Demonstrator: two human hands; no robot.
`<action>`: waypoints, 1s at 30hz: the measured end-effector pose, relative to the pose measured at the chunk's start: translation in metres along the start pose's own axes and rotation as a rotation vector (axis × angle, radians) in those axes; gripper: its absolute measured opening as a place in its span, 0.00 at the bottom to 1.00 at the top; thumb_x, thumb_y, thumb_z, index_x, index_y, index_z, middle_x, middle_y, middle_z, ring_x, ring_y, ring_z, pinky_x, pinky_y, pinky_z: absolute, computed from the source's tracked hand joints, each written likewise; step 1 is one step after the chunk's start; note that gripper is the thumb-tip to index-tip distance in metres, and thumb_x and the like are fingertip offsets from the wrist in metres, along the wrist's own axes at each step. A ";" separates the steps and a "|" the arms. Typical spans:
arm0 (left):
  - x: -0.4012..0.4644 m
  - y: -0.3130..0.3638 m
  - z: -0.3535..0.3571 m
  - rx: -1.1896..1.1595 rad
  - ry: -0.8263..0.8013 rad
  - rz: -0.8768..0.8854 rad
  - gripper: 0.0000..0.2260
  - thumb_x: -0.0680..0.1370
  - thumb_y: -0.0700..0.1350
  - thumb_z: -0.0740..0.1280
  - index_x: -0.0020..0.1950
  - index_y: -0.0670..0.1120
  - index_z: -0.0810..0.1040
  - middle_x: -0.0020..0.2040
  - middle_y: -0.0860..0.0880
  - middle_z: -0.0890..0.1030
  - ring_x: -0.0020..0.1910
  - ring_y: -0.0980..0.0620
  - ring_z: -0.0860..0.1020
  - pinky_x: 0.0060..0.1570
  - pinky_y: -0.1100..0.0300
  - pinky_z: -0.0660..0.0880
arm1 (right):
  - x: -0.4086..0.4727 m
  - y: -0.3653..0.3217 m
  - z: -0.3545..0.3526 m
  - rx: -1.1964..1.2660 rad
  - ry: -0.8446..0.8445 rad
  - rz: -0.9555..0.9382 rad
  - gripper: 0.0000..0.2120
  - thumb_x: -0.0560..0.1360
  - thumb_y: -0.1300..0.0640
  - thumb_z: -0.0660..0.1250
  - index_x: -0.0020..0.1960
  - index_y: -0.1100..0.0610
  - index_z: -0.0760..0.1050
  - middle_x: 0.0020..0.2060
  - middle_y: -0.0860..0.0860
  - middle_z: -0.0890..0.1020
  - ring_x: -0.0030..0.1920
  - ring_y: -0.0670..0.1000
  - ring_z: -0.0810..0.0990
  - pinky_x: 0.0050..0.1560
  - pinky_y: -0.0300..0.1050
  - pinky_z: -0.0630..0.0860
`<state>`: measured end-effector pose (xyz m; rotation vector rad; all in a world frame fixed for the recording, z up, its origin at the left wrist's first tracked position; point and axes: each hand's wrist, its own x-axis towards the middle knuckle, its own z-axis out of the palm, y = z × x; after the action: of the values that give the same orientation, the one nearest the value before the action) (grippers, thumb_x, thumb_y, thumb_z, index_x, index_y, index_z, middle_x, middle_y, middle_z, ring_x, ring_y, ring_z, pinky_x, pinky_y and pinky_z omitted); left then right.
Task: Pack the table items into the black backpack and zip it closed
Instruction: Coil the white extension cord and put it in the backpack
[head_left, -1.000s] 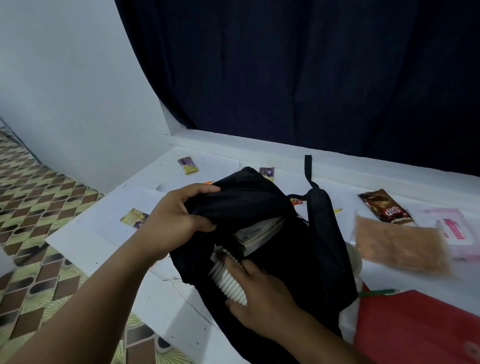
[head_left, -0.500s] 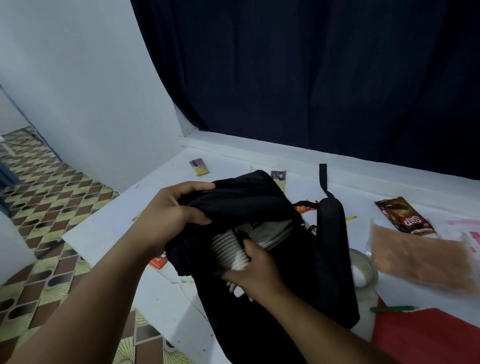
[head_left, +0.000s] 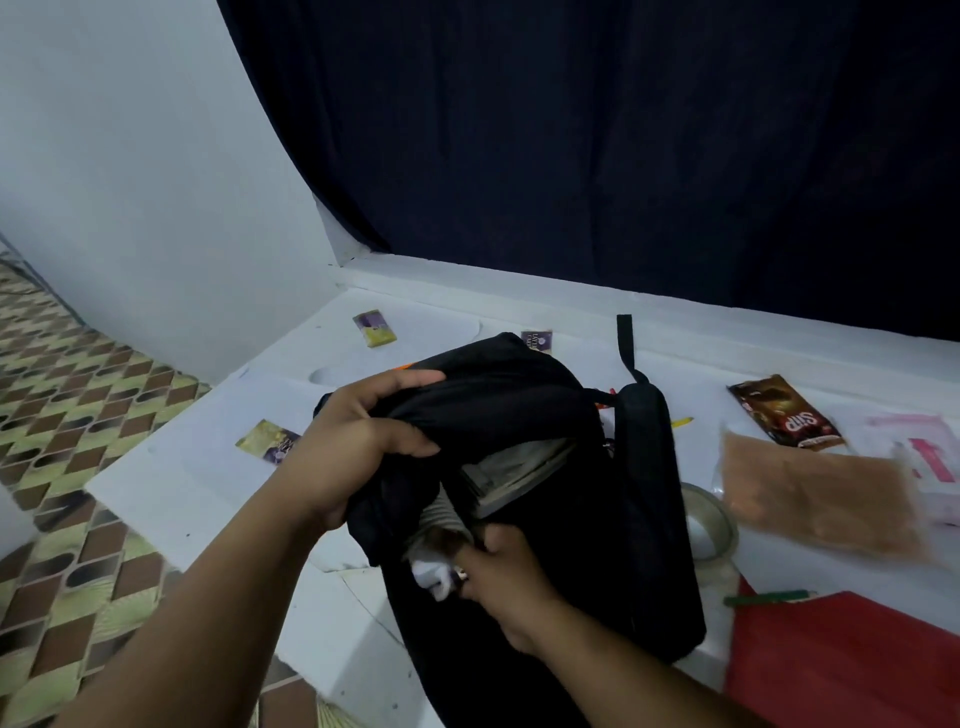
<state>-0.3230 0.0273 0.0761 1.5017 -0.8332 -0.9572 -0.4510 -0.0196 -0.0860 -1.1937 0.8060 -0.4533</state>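
- Head view, looking down: we see a black backpack (head_left: 639, 519) in the centre of the frame, lying on a white table (head_left: 171, 467) with its mouth open toward the lower left.
- Our left hand (head_left: 353, 447), left of centre, grips the bag's upper flap, fingers and thumb curled round the black fabric and holding it raised.
- Our right hand (head_left: 498, 577), lower centre, sits at the bag's mouth with fingers curled round a white ribbed item (head_left: 436, 566), which is partly inside the opening; we cannot tell what it is.
- Just above that hand, the pale edges of a book (head_left: 519, 467) show inside the bag.
- On the table at upper left lies a small yellow and purple packet (head_left: 374, 327); a second packet (head_left: 537, 340) peeks out behind the bag's top, and a third packet (head_left: 267, 441) lies beside our left wrist.
- At right of the frame we see a brown snack packet (head_left: 784, 415), a clear bag of brown contents (head_left: 815, 493) below it, and a blurred white and pink pack (head_left: 924, 457) at the far right edge.
- A tape roll (head_left: 711, 525) touches the bag's right side.
- At lower right lie a green pen (head_left: 769, 597) and a red folder (head_left: 852, 665).
- A dark curtain (head_left: 623, 156) fills the upper frame; patterned tile floor (head_left: 62, 405) shows at left.
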 end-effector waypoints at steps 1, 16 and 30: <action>0.000 -0.002 0.001 -0.018 -0.010 -0.008 0.28 0.59 0.32 0.70 0.58 0.48 0.84 0.52 0.40 0.86 0.51 0.39 0.84 0.52 0.50 0.81 | 0.006 -0.002 0.004 0.079 0.011 0.059 0.13 0.69 0.49 0.76 0.47 0.58 0.84 0.43 0.59 0.87 0.48 0.61 0.86 0.52 0.61 0.81; -0.006 -0.012 -0.018 -0.060 0.026 -0.017 0.28 0.60 0.32 0.70 0.58 0.46 0.84 0.53 0.40 0.85 0.52 0.41 0.84 0.47 0.54 0.81 | 0.003 0.017 -0.006 -0.113 0.289 -0.031 0.18 0.60 0.65 0.83 0.43 0.53 0.79 0.40 0.50 0.85 0.39 0.46 0.85 0.41 0.44 0.83; -0.018 -0.027 -0.003 -0.077 0.018 -0.040 0.26 0.64 0.28 0.70 0.59 0.46 0.83 0.52 0.40 0.86 0.49 0.40 0.84 0.47 0.52 0.82 | 0.023 -0.007 0.010 -0.717 0.472 0.118 0.12 0.77 0.53 0.67 0.57 0.57 0.79 0.55 0.57 0.83 0.56 0.58 0.82 0.52 0.46 0.78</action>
<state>-0.3283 0.0482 0.0514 1.4637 -0.7473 -0.9933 -0.4275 -0.0313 -0.0854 -1.7110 1.5198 -0.3585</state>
